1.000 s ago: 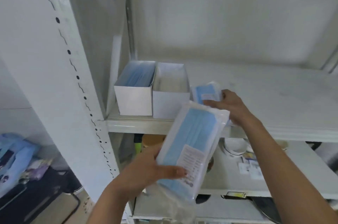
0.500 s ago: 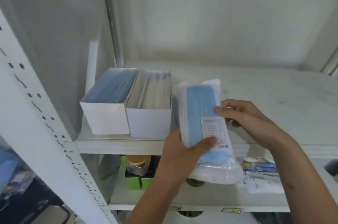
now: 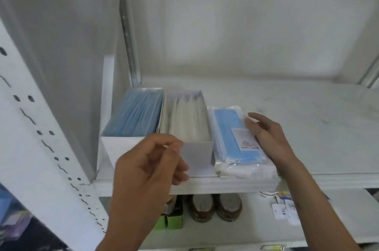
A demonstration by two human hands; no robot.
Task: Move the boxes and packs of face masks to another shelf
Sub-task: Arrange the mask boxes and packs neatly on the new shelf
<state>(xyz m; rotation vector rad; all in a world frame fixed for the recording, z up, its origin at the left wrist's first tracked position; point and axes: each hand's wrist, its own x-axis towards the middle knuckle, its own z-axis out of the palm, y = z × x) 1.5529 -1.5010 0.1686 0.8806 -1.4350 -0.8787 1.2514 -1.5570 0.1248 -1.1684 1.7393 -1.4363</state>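
Two open white boxes stand side by side at the left of the white shelf (image 3: 307, 123): one box of blue masks (image 3: 133, 121) and one box of white masks (image 3: 187, 121). Right of them lies a clear pack of blue masks (image 3: 229, 138), stacked on another pack (image 3: 246, 171). My right hand (image 3: 266, 138) rests flat against the top pack's right side, fingers straight. My left hand (image 3: 147, 166) hovers in front of the boxes, fingers loosely curled, holding nothing.
The shelf surface stretches bare to the right of the packs. On the lower shelf stand two brown jars (image 3: 215, 207), a green box (image 3: 170, 222) and small white packets (image 3: 285, 211). A perforated white upright (image 3: 41, 138) rises at left.
The blue pack went from my left hand onto the shelf beside the white-mask box. My left hand let go and pulled back; my right hand stays against the pack.
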